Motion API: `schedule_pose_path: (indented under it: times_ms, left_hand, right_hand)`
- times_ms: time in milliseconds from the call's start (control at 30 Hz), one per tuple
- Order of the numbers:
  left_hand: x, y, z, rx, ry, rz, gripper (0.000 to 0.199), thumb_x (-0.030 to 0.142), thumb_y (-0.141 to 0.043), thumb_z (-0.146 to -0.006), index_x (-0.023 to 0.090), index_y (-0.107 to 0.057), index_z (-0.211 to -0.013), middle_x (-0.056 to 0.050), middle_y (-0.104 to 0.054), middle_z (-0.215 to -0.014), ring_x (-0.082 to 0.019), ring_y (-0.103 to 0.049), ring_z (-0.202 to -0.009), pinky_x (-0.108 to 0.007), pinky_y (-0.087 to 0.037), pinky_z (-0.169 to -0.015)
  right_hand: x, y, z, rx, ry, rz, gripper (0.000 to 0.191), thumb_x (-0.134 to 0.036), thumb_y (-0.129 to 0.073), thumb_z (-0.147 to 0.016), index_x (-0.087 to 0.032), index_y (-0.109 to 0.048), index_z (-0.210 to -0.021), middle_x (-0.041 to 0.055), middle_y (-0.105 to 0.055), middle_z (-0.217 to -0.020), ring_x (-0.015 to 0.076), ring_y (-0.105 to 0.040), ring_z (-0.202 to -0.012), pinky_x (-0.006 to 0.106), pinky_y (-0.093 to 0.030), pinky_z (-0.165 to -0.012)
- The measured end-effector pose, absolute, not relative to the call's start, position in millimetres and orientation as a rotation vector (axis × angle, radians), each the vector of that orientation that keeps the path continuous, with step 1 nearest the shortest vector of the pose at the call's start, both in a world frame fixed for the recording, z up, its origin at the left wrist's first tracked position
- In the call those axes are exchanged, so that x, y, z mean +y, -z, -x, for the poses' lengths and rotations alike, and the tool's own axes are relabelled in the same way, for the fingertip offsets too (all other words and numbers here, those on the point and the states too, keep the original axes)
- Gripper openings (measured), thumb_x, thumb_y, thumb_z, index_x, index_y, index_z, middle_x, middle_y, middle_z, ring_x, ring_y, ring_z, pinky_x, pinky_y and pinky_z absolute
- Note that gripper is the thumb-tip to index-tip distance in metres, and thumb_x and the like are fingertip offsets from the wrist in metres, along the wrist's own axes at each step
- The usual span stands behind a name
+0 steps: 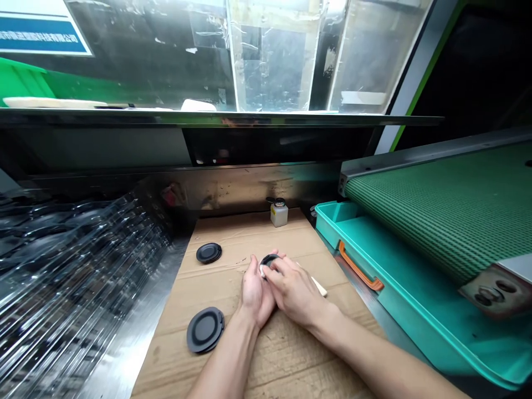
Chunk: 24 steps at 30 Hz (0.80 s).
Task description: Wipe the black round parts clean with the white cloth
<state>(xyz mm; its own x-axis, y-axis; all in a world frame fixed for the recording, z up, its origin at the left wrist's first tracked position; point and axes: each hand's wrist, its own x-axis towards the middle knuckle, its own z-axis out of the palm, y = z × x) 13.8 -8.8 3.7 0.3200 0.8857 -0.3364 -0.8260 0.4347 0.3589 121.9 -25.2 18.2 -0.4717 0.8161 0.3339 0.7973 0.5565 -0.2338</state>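
Observation:
My left hand [254, 296] cups a small black disc [271, 258], its palm turned up and fingers curled beneath. Over it, my right hand [297, 289] presses a small white wad [262, 270], perhaps cloth or cotton, against the disc's edge. My right fingers hide much of the disc. A pale, flat-ended stick [319, 287] pokes out from behind my right hand. To the left lie a round black lid-like piece [205, 330] and a smaller pile of such pieces [209, 253]. Past my hands stands a small whitish square bottle [279, 214] with a dark top.
Brown cardboard [224, 288] covers the work surface. On the right is a teal tray [415, 327] with an orange handle [359, 269], below a green conveyor belt [440, 194]. Shiny clear plastic pieces [78, 266] heap up on the left. A metal ledge [257, 119] crosses the back.

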Motion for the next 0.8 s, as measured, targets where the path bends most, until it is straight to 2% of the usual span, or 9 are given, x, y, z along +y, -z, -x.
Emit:
schedule_pose_path:
  times_ms: [133,233,400,567,800]
  left_hand:
    - [-5.0,-3.1,-13.9,0.55,-1.1,-0.145,0.039,0.038,-0.047,-0.092,0.01,-0.055,-0.117,-0.017,-0.055,-0.126,-0.027,-0.058,-0.109,-0.044,-0.043,-0.101]
    - [-1.5,-0.9,-14.0,0.529,-1.142,-0.128,0.036,0.035,-0.045,-0.093,0.009,-0.054,-0.116,-0.017,-0.053,-0.129,-0.026,-0.058,-0.111,-0.042,-0.044,-0.1]
    - [0.7,-0.6,-12.2,0.545,-1.202,-0.115,0.037,0.033,-0.04,-0.096,0.006,-0.05,-0.12,-0.02,-0.052,-0.13,-0.027,-0.056,-0.114,-0.042,-0.046,-0.099]
    - [-0.2,-2.8,-12.4,0.572,-1.193,-0.082,0.042,0.036,-0.038,-0.097,0.006,-0.049,-0.124,-0.019,-0.052,-0.13,-0.026,-0.055,-0.115,-0.04,-0.047,-0.099]
    - [-2.4,2.0,-17.0,0.546,-1.152,-0.21,0.036,0.033,-0.04,-0.096,0.006,-0.055,-0.114,-0.018,-0.055,-0.127,-0.024,-0.055,-0.116,-0.039,-0.045,-0.099]
  right_hand:
    - [-36.9,-19.5,-126.6,-2.405,-0.094,1.327,0.031,-0.029,-0.034,-0.098,-0.024,-0.058,-0.116,0.0034,-0.054,-0.103,0.0179,-0.044,-0.091,0.031,-0.036,-0.075]
    - [-34.5,-17.5,-133.8,-2.401,-0.072,1.374,0.027,-0.028,-0.037,-0.096,-0.024,-0.06,-0.111,0.0027,-0.054,-0.101,0.0178,-0.045,-0.092,0.03,-0.037,-0.076]
    - [-22.9,-13.1,-144.4,-2.267,0.003,1.543,0.03,-0.024,-0.04,-0.094,-0.023,-0.057,-0.118,0.0038,-0.054,-0.103,0.018,-0.046,-0.095,0.029,-0.038,-0.078]
    - [-27.4,-16.4,-142.7,-2.412,-0.051,1.331,0.025,-0.024,-0.039,-0.095,-0.022,-0.059,-0.11,0.0035,-0.055,-0.102,0.0171,-0.045,-0.092,0.028,-0.038,-0.077]
    - [-4.8,-14.4,-143.8,-2.211,-0.025,1.442,0.031,-0.025,-0.035,-0.098,-0.021,-0.061,-0.114,0.0049,-0.055,-0.097,0.0162,-0.046,-0.092,0.027,-0.038,-0.081]
